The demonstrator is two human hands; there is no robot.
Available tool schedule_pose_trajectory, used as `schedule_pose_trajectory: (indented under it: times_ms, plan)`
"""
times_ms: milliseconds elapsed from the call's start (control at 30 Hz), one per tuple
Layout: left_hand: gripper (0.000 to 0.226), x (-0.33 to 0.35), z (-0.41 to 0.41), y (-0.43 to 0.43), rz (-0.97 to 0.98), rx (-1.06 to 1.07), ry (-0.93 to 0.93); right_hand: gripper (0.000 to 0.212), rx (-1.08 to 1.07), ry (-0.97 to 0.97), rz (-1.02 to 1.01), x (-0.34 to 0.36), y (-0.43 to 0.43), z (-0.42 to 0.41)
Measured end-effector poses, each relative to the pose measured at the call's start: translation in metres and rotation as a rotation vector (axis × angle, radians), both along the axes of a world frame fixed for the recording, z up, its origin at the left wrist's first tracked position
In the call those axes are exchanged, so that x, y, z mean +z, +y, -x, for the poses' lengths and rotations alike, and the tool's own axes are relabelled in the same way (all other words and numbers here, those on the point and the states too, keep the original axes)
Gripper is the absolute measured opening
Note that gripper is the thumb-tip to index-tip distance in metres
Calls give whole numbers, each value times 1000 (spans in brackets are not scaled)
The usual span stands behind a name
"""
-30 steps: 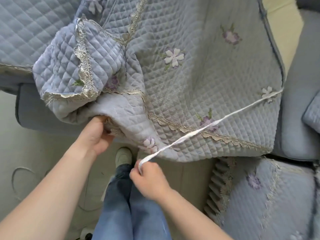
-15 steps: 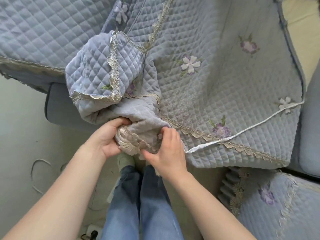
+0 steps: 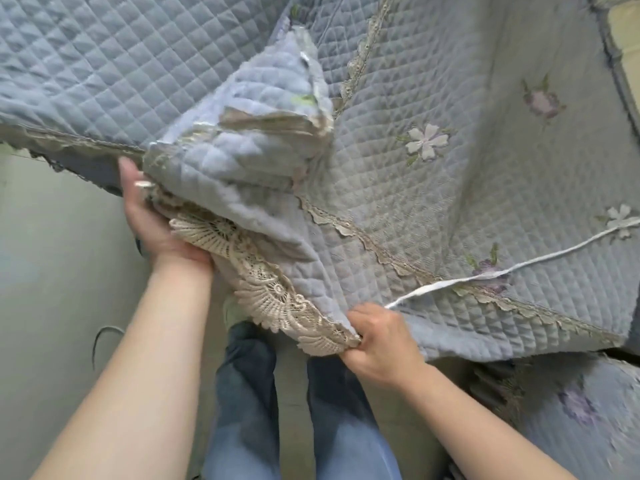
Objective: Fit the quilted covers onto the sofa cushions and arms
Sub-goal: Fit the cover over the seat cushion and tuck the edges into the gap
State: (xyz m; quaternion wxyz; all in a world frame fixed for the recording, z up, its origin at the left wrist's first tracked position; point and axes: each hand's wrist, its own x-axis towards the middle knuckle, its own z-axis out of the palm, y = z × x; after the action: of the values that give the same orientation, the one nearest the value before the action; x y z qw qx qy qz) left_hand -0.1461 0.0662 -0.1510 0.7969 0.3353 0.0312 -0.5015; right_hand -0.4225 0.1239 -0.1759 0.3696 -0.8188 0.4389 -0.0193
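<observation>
Both the left hand [image 3: 156, 220] and right hand [image 3: 375, 336] grip the bunched quilted cover [image 3: 249, 188] by its lace edge [image 3: 273, 299] over the sofa seat; spreading in progress, next requires pulling it flat.

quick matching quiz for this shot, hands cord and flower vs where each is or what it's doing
1 left hand
2 right hand
3 white cord
4 central white flower

a stretches over the quilted cover toward the right edge
b pinches the lace trim's lower end
c sewn on the cover, well above the cord
d grips the bunched cover's upper end

Pairs: 1-d, 2-b, 3-a, 4-c
</observation>
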Motion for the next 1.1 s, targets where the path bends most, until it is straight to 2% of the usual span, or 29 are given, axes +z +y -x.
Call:
schedule_pose_trajectory:
  times_ms: [67,100,133,167,233,267,300,333,367,400,433,500,533,600,667,733,767,833,933,1033,1100]
  plan:
    - [42,-1,-36,5,123,-167,-47,18,68,135,-58,-12,3,-17]
    - [42,-5,-46,19,86,-259,-36,14,119,227,-105,-18,2,-27]
    - [46,-14,-59,40,-44,-372,-18,11,175,335,-142,-22,-1,-38]
    - [50,-25,-68,64,-282,-436,-40,10,238,445,-169,-27,-5,-49]
    - [60,-51,-83,106,-812,-406,-97,27,363,653,-299,-34,-14,-72]
    - [61,-63,-90,116,-1001,-375,-117,33,383,703,-410,-36,-20,-85]
    - [52,-75,-92,118,-1123,-400,-171,31,323,675,-548,-34,-27,-93]
    - [32,-85,-98,111,-1219,-422,-258,24,197,576,-670,-30,-37,-104]
    - [9,-92,-104,102,-1279,-423,-379,18,27,454,-706,-24,-49,-113]
    - [17,-96,-113,90,-1327,-402,-517,17,-171,344,-638,-18,-62,-122]
    - [34,-100,-123,78,-1320,-379,-634,17,-380,241,-484,-12,-77,-128]
    - [39,-99,-139,52,-1206,-380,-822,17,-731,7,-109,5,-108,-141]
    - [35,-99,-141,38,-1159,-485,-902,16,-815,-107,23,14,-122,-148]
    - [38,-110,-147,14,-1126,-780,-1048,13,-779,-224,139,25,-145,-174]
    - [44,-122,-154,0,-1122,-943,-1047,10,-543,-159,107,22,-156,-208]
    - [48,-131,-164,2,-1026,-982,-917,34,-278,101,-12,8,-158,-239]
    - [53,-135,-168,5,-985,-964,-824,48,-222,224,-66,0,-158,-249]
    - [61,-142,-173,13,-942,-910,-720,65,-276,304,-173,-12,-158,-259]
    - [52,-147,-168,16,-965,-859,-746,68,-361,217,-303,-23,-159,-253]
    - [31,-145,-159,19,-986,-757,-844,48,-477,11,-513,-35,-158,-228]
    - [22,-142,-153,20,-1020,-678,-934,43,-476,-15,-584,-37,-159,-216]
